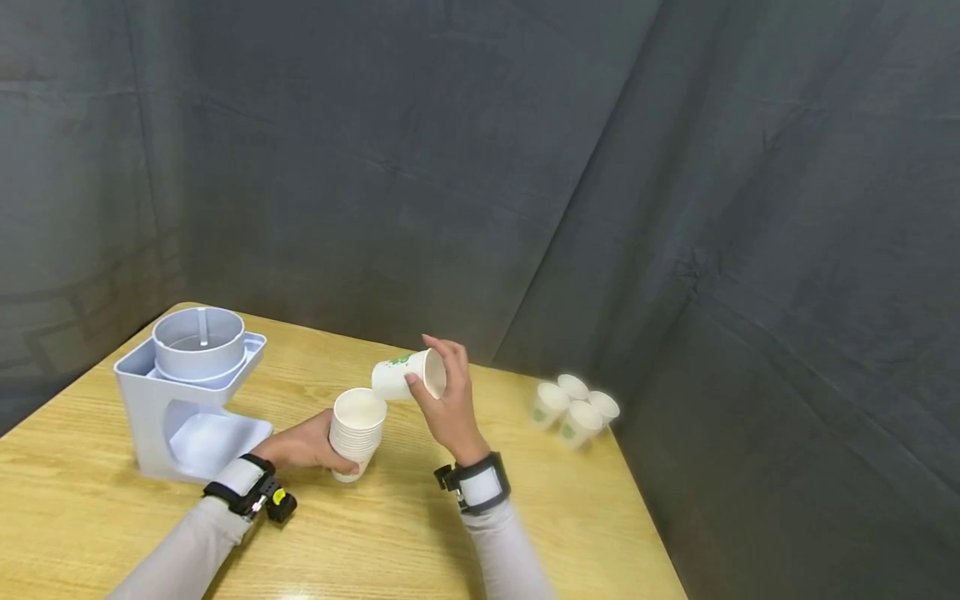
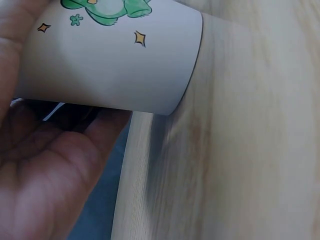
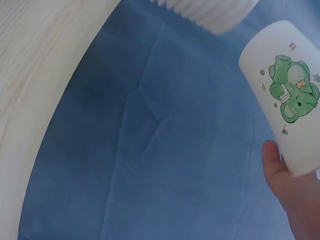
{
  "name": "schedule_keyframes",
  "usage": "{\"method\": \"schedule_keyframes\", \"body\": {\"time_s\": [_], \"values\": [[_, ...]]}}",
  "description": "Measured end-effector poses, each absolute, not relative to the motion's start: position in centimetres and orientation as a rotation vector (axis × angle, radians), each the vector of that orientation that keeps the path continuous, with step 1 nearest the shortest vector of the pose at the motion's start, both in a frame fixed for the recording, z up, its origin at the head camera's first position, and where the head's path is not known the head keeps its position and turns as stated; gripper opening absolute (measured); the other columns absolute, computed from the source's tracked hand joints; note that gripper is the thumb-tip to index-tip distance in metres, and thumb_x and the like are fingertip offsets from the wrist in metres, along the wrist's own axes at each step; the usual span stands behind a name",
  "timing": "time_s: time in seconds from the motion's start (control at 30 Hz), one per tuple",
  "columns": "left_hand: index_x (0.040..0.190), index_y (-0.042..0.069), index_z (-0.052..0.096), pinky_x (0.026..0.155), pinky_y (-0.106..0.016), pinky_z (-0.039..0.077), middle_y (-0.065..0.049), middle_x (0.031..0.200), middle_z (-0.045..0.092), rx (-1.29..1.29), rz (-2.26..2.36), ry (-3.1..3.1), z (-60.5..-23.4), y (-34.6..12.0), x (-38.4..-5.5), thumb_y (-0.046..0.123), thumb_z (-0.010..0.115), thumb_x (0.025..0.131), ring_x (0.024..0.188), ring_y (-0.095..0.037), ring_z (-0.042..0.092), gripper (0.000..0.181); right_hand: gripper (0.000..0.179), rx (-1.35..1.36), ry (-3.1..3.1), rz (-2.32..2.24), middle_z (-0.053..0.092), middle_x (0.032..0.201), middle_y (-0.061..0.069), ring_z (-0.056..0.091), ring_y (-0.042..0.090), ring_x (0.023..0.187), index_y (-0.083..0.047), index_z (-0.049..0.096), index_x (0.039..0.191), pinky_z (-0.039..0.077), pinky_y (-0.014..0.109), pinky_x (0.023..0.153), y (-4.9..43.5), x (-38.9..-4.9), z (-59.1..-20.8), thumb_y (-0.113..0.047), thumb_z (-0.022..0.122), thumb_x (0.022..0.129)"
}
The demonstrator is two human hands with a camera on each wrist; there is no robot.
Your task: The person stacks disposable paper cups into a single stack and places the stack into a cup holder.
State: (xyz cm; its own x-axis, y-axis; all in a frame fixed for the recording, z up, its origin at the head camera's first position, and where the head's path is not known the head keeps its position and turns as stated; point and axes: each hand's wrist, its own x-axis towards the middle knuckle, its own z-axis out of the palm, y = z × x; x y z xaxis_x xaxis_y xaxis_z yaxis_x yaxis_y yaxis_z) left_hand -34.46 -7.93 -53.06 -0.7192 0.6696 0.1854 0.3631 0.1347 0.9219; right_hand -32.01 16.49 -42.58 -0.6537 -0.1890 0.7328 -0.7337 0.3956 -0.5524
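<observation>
A stack of nested white paper cups (image 1: 357, 429) is gripped by my left hand (image 1: 311, 442), its top mouth facing up. In the left wrist view the lowest cup (image 2: 115, 60) shows a green cartoon print, its base close to the wood. My right hand (image 1: 450, 408) holds a single paper cup (image 1: 397, 377) tipped on its side, thumb and fingers near its rim, the base pointing left just above the stack. A green bear-like figure marks that cup (image 3: 285, 95) in the right wrist view, where part of the ribbed stack (image 3: 210, 12) shows at the top.
Several white paper cups (image 1: 576, 408) stand grouped at the table's right side. On the left is a pale grey plastic stand (image 1: 146, 417) with a round bowl (image 1: 198, 354) on top and a lower tray (image 1: 217, 442). A dark curtain (image 1: 420, 167) hangs behind the wooden table (image 1: 315, 550).
</observation>
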Motion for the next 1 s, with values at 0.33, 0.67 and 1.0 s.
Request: {"method": "schedule_keyframes", "body": {"time_s": [0.33, 0.67, 1.0], "values": [[0.132, -0.004, 0.05, 0.094, -0.04, 0.048, -0.014, 0.117, 0.065, 1.03, 1.583, 2.169, -53.1, -8.0, -34.5, 0.012, 0.087, 0.076, 0.105, -0.023, 0.063, 0.069, 0.059, 1.018, -2.163, 1.199, 0.057, 0.133, 0.012, 0.059, 0.021, 0.115, -0.009, 0.05, 0.144, 0.057, 0.03, 0.084, 14.7, -31.6, -43.6, -0.014, 0.076, 0.091], [0.132, -0.004, 0.048, 0.093, -0.047, 0.048, -0.015, 0.117, 0.064, 1.045, 1.584, 2.17, -53.1, -8.1, -34.7, 0.013, 0.087, 0.075, 0.105, -0.03, 0.062, 0.072, 0.056, 1.084, -2.222, 1.152, 0.053, 0.141, 0.012, 0.055, 0.022, 0.127, -0.012, 0.049, 0.145, 0.054, 0.031, 0.096, 13.9, -31.6, -44.2, -0.015, 0.073, 0.094], [0.133, -0.005, 0.047, 0.093, -0.044, 0.049, -0.014, 0.117, 0.064, 1.035, 1.591, 2.163, -53.1, -7.9, -34.5, 0.012, 0.087, 0.074, 0.105, -0.025, 0.062, 0.073, 0.047, 1.154, -2.222, 1.095, 0.047, 0.149, 0.012, 0.047, 0.025, 0.138, -0.007, 0.048, 0.148, 0.043, 0.038, 0.112, 13.7, -31.3, -44.3, -0.025, 0.055, 0.105]]}}
